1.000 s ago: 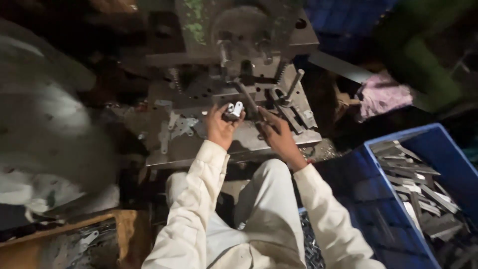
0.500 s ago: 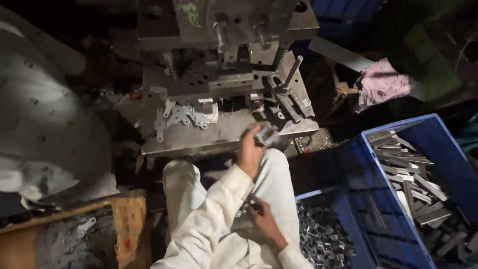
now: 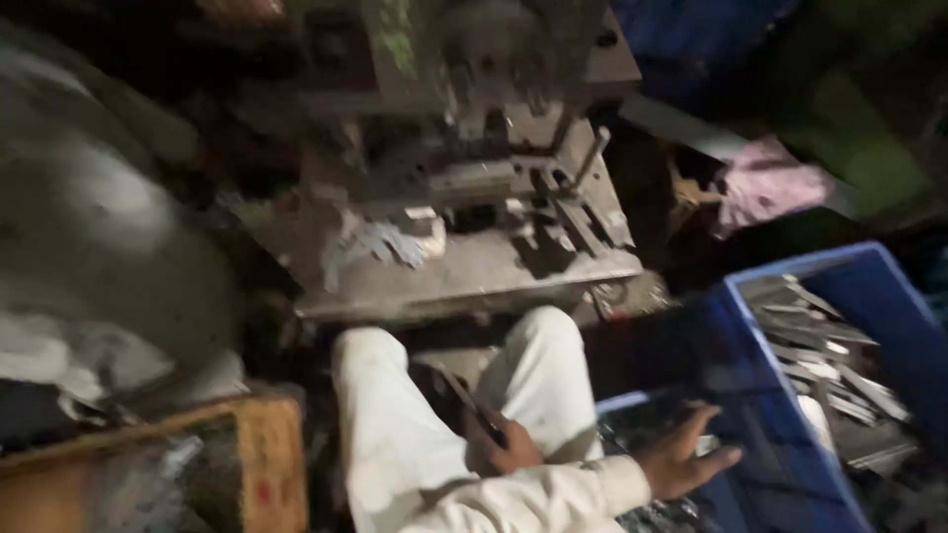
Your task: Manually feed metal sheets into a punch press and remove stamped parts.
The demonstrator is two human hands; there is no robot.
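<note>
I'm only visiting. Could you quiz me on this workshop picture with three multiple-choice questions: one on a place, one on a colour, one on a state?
1. Where is the left hand?
A. at the blue crate
B. on the press
C. on the wooden box

2. What colour are the trousers?
A. black
B. white
C. green

3. The right hand is:
A. open and flat
B. closed on a thin dark rod
C. out of view

A: its spread fingers reach beside the crate's wall.
B: both legs look pale white.
B: the fingers wrap the rod on the lap.
</note>
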